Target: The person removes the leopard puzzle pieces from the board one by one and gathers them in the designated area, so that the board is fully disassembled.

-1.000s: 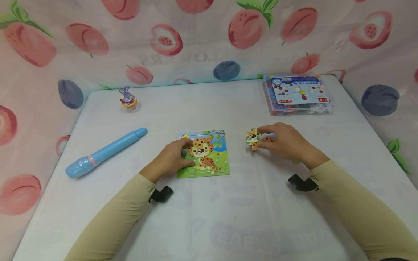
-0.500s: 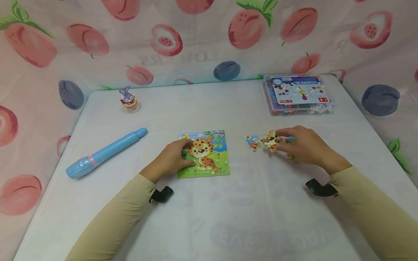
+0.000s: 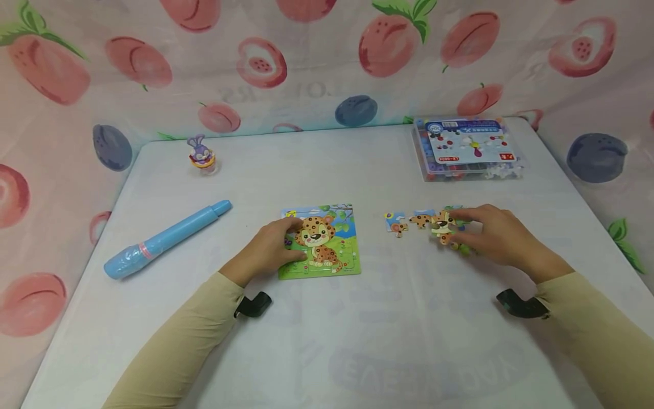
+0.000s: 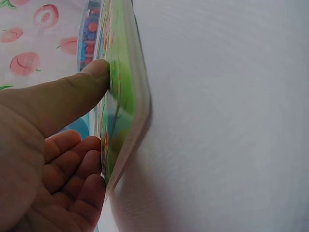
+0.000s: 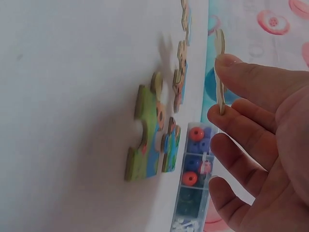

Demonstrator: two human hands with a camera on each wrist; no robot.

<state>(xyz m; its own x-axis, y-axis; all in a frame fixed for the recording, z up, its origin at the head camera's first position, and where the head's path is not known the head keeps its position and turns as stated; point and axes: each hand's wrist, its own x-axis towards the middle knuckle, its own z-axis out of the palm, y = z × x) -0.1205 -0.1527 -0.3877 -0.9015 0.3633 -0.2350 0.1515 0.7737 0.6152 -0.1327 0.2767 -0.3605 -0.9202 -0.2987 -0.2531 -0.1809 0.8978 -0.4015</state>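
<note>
My left hand rests at the left side of a square leopard puzzle board, which lies flat on the table. In the left wrist view, the thumb presses the board's face and the other fingertips touch it near its edge. Between thumb and index finger, my right hand pinches a leopard-face puzzle piece, seen edge-on as a thin piece above the table in the right wrist view. Below it lie loose pieces: a blue-and-tan one, a spotted one and a green one, partly hidden by the hand from above.
A clear box of coloured beads stands at the back right. At the back left is a small purple rabbit figure. A light blue tube lies left of the board. A fruit-print cloth hangs behind the table.
My right hand has moved to the right with the leopard-face piece, past the other loose pieces, uncovering the blue-and-tan and spotted ones. The left hand and board have stayed put.
</note>
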